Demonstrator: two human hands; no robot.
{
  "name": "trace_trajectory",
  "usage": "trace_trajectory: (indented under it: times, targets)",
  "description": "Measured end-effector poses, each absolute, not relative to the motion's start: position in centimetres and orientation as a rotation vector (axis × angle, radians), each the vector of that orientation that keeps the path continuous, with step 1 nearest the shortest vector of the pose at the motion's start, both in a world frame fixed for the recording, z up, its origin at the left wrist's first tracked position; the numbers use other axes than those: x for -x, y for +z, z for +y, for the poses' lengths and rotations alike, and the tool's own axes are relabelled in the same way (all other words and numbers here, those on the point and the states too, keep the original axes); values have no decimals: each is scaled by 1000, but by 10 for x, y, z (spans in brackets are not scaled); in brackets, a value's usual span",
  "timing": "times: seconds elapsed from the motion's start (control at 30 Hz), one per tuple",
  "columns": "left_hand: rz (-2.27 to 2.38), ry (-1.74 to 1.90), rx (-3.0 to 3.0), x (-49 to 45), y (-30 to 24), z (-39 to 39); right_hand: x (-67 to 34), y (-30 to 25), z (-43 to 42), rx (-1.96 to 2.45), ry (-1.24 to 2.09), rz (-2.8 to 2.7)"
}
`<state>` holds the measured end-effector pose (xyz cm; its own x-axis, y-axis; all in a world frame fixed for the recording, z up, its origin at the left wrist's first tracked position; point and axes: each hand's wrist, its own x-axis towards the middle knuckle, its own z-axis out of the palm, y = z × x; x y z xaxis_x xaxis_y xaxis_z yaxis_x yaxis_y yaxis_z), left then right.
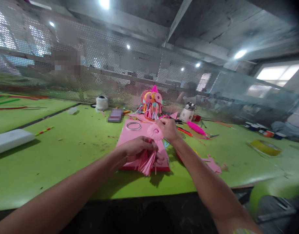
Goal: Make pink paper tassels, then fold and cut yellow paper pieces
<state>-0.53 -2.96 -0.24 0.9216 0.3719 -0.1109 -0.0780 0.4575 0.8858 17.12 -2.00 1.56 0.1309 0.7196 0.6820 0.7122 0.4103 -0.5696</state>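
Note:
My left hand (137, 150) is closed around a bundle of pink paper tassel strips (147, 164), whose fringed ends hang down over a stack of pink sheets (129, 136). My right hand (167, 129) pinches a round pink paper flower (154, 131) at the top of the tassel. Both hands hover just above the pink stack, near the middle of the green table (66, 156). A roll of clear tape (133, 126) lies on the stack beyond my left hand.
A finished multicoloured paper ornament (151, 102) stands at the back by a perforated metal screen. Near it are a white tape roll (101, 102), a white pot (187, 112), a magenta tassel (196, 128) and scissors. A white box (10, 139) lies left; a yellow tape roll (264, 147) right.

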Motion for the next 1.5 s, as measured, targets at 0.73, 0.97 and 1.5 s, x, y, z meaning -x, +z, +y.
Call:
trace_trajectory:
  times: [0.73,0.97,1.5]
  targets:
    - [327,300,-1063,3,0,-36,-167,19,-24,1314,-10,-1577]
    - [310,291,-1061,4,-1,-34,-166,20,-25,1309,-28,-1589]
    - [344,330,-1080,3,-5,-30,-168,19,-22,1292,4,-1568]
